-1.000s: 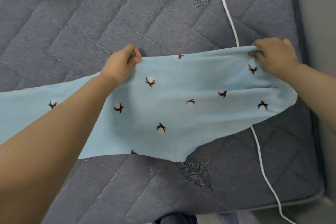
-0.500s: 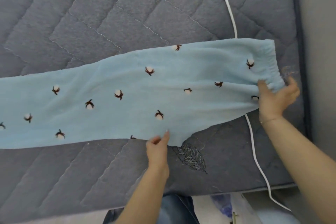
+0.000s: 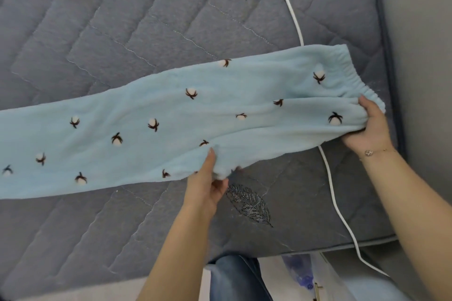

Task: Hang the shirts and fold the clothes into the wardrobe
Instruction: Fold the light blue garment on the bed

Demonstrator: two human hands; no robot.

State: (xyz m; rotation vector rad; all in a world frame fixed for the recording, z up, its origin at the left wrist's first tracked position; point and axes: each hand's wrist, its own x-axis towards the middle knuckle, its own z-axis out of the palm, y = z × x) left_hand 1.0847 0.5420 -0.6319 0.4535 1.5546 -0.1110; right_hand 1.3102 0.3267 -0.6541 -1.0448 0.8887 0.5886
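The light blue fleece trousers (image 3: 171, 129) with a cotton-boll print lie lengthwise across the grey quilted mattress (image 3: 122, 32). The elastic waistband end is toward the mattress's right edge; the leg runs out of frame at the left. The left hand (image 3: 206, 186) grips the near edge of the trousers at the crotch, fingers curled under the fabric. The right hand (image 3: 367, 129) grips the near corner of the waistband, fabric bunched in its fingers. A white cable (image 3: 293, 24) crosses the mattress and passes under the waistband end.
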